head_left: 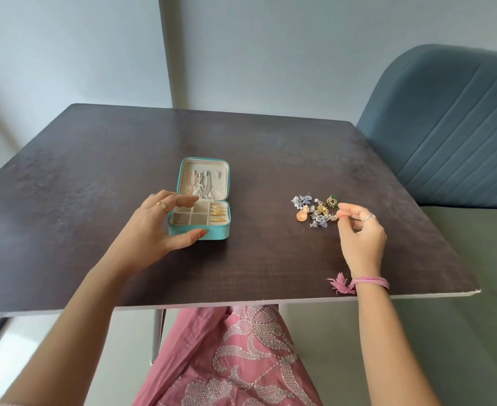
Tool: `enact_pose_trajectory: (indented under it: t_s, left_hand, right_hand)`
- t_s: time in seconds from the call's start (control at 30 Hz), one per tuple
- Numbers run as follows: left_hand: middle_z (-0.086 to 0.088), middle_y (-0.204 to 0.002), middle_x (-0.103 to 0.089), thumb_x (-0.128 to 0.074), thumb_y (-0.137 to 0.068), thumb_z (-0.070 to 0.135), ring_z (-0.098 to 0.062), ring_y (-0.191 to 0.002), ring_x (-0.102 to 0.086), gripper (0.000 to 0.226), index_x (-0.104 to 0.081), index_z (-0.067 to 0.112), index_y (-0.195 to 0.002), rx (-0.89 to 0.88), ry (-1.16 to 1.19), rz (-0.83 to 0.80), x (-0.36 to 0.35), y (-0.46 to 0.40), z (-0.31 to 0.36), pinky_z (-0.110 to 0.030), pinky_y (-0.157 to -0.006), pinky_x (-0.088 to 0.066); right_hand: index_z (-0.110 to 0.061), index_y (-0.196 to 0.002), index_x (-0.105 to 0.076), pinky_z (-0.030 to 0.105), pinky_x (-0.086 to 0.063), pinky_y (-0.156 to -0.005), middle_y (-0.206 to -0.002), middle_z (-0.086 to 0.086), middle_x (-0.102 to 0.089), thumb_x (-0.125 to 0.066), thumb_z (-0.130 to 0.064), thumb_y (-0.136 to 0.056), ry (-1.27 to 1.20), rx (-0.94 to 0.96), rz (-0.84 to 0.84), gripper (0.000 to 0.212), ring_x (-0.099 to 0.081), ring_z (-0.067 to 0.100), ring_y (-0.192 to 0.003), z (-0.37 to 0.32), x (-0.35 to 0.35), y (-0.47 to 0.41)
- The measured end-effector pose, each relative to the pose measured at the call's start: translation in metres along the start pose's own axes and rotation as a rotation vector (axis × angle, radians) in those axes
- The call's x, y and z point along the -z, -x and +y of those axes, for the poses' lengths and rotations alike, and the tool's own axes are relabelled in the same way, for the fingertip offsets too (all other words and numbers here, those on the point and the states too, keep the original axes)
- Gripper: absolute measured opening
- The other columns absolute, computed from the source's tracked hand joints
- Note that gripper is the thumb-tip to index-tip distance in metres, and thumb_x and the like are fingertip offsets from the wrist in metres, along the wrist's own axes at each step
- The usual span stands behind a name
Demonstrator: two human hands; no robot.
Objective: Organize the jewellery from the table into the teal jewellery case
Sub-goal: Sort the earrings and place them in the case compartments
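The left hand point(156, 227) rests spread against the teal jewellery case point(200, 213), thumb along its near wall and fingers over the left rim, steadying it rather than gripping anything. The case lies open on the dark table point(95, 177), lid back toward twelve o'clock with chains point(199, 184) hanging in it; gold pieces point(218, 213) fill the right-hand compartments, while the left and middle ones look bare.

Well apart, toward three o'clock of the case, the loose pile of earrings point(316, 212) sits on the table. The right hand point(361, 230) is at the pile's three o'clock edge, thumb and forefinger pinched on a small piece point(335, 217) there; which piece I cannot tell.

The coming move likely turns on this: the case lies at nine o'clock from the right hand, across open table, and the bare compartments are on its far side.
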State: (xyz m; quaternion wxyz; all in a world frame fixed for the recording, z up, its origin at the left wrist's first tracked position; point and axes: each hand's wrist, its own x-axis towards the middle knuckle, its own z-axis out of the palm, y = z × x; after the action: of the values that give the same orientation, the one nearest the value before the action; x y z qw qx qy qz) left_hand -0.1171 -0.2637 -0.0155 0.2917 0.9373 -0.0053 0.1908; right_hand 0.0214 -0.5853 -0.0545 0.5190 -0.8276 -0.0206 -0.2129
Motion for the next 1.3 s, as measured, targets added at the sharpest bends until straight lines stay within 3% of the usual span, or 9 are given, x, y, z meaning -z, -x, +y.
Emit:
enact_pose_trajectory:
  t_s: [0.1,0.27,0.4,0.53,0.63,0.8,1.1,1.17,1.3]
  left_hand:
    - [0.015,-0.106,-0.054,-0.070,-0.069,0.055,-0.014,-0.100,-0.051,0.059,-0.062,0.023,-0.117,-0.026,-0.010,0.025,0.004,-0.004,0.004,-0.021,-0.087,-0.037]
    - [0.013,-0.106,-0.055,-0.061,-0.071,0.058,-0.005,-0.098,-0.048,0.059,-0.066,0.019,-0.115,-0.109,0.019,0.103,0.001,-0.025,0.028,0.003,-0.087,-0.026]
    - [0.002,-0.103,-0.062,-0.059,-0.082,0.045,-0.010,-0.099,-0.053,0.041,-0.069,0.017,-0.110,-0.199,0.021,0.135,-0.022,-0.050,0.068,-0.010,-0.089,-0.033]
    - [-0.004,-0.088,-0.065,-0.062,-0.084,0.017,-0.015,-0.079,-0.061,0.019,-0.072,0.012,-0.100,-0.232,0.047,0.057,-0.064,-0.079,0.102,-0.014,-0.076,-0.038]
    - [-0.008,-0.089,-0.070,-0.057,-0.084,0.009,-0.024,-0.086,-0.064,0.021,-0.073,0.010,-0.098,-0.194,0.021,-0.042,-0.098,-0.102,0.116,-0.023,-0.081,-0.043]
    - [-0.013,-0.097,-0.071,-0.049,-0.086,0.004,-0.028,-0.093,-0.062,0.026,-0.072,0.005,-0.098,-0.026,-0.080,-0.234,-0.135,-0.132,0.124,-0.038,-0.081,-0.052]
    - [-0.014,-0.100,-0.070,-0.054,-0.087,0.010,-0.032,-0.091,-0.064,0.021,-0.070,0.004,-0.098,0.077,-0.184,-0.389,-0.154,-0.145,0.127,-0.039,-0.082,-0.054]
    - [-0.013,-0.102,-0.070,-0.056,-0.088,0.010,-0.032,-0.097,-0.064,0.020,-0.070,0.004,-0.100,0.085,-0.183,-0.414,-0.151,-0.146,0.129,-0.040,-0.084,-0.054]
    - [-0.007,-0.109,-0.070,-0.054,-0.090,0.005,-0.026,-0.105,-0.061,0.023,-0.072,0.007,-0.105,0.058,-0.185,-0.456,-0.142,-0.147,0.133,-0.036,-0.090,-0.050]
  right_hand:
    - [-0.017,-0.098,-0.070,0.004,-0.042,-0.064,-0.091,-0.001,-0.071,-0.055,-0.004,-0.084,-0.015,-0.022,0.009,0.025,-0.058,-0.001,-0.066,0.004,0.009,-0.003]
    - [-0.024,-0.096,-0.069,0.006,-0.043,-0.065,-0.095,0.001,-0.070,-0.055,-0.007,-0.086,0.045,-0.006,-0.068,0.024,-0.060,0.010,-0.072,0.011,0.026,-0.017]
    - [-0.022,-0.095,-0.071,0.001,-0.039,-0.065,-0.100,-0.004,-0.065,-0.059,-0.006,-0.087,0.176,0.127,-0.274,0.021,-0.062,0.000,-0.071,0.011,0.037,-0.034]
    - [-0.014,-0.106,-0.071,-0.001,-0.037,-0.068,-0.105,-0.005,-0.062,-0.060,-0.003,-0.088,0.264,0.232,-0.422,0.023,-0.061,0.003,-0.073,0.014,0.038,-0.047]
    - [-0.023,-0.112,-0.068,0.010,-0.039,-0.068,-0.108,-0.010,-0.060,-0.061,-0.013,-0.090,0.383,0.304,-0.516,0.026,-0.062,0.004,-0.078,0.016,0.036,-0.052]
    - [-0.025,-0.120,-0.063,0.011,-0.038,-0.071,-0.118,-0.011,-0.058,-0.062,-0.011,-0.087,0.445,0.391,-0.646,0.035,-0.060,-0.001,-0.074,0.014,0.037,-0.060]
    - [-0.029,-0.120,-0.062,0.030,-0.048,-0.085,-0.108,-0.011,-0.066,-0.059,-0.021,-0.090,0.582,0.398,-0.661,0.031,-0.057,0.006,-0.083,0.015,0.046,-0.071]
    - [-0.033,-0.123,-0.059,0.037,-0.044,-0.092,-0.109,-0.015,-0.067,-0.057,-0.026,-0.090,0.661,0.400,-0.662,0.033,-0.054,0.011,-0.096,0.014,0.049,-0.072]
    - [-0.037,-0.125,-0.055,0.037,-0.030,-0.091,-0.110,-0.020,-0.065,-0.062,-0.039,-0.088,0.740,0.436,-0.652,0.038,-0.047,0.014,-0.113,0.009,0.049,-0.072]
